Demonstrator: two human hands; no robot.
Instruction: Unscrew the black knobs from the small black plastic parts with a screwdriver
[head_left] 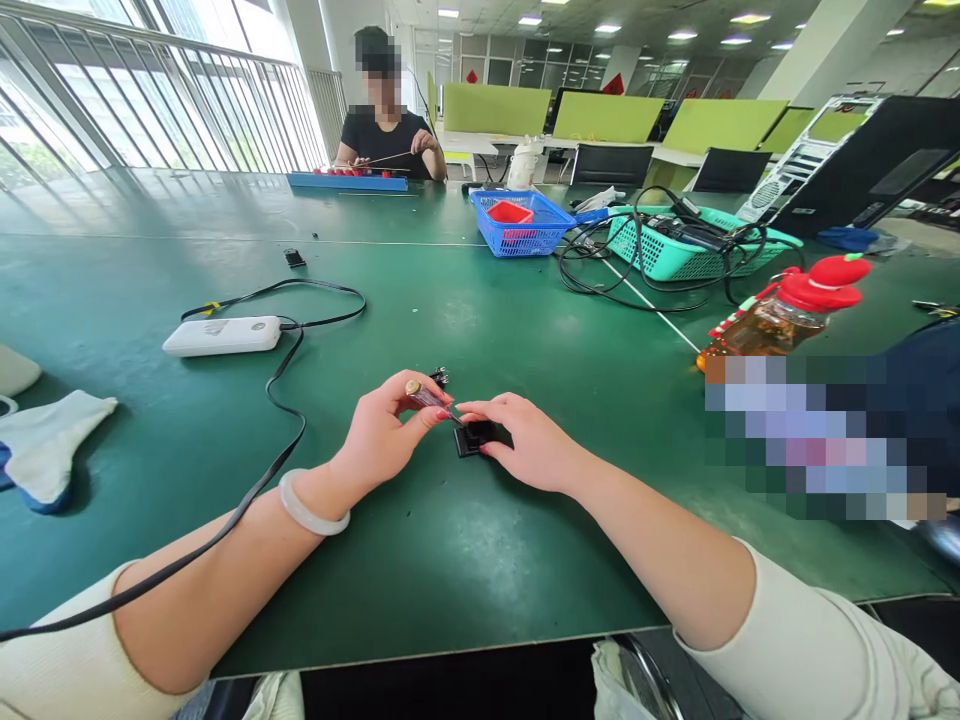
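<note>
My left hand (386, 425) is closed around a screwdriver (426, 394) with a clear handle and a pale end cap. Its shaft slants down to the right and its tip meets a small black square part (471, 438) on the green table. From the right side, my right hand (529, 440) pinches that black part between thumb and fingers, partly covering it. Just beyond my left hand lies a small cluster of dark bits (439, 377), too small to name.
A white power bank (223, 337) with a black cable (281, 375) lies left; the cable crosses my left forearm. A blue basket (517, 225), a teal basket (660, 255) of cables and a red-capped bottle (780, 315) stand right. Another person (390, 135) sits across the table.
</note>
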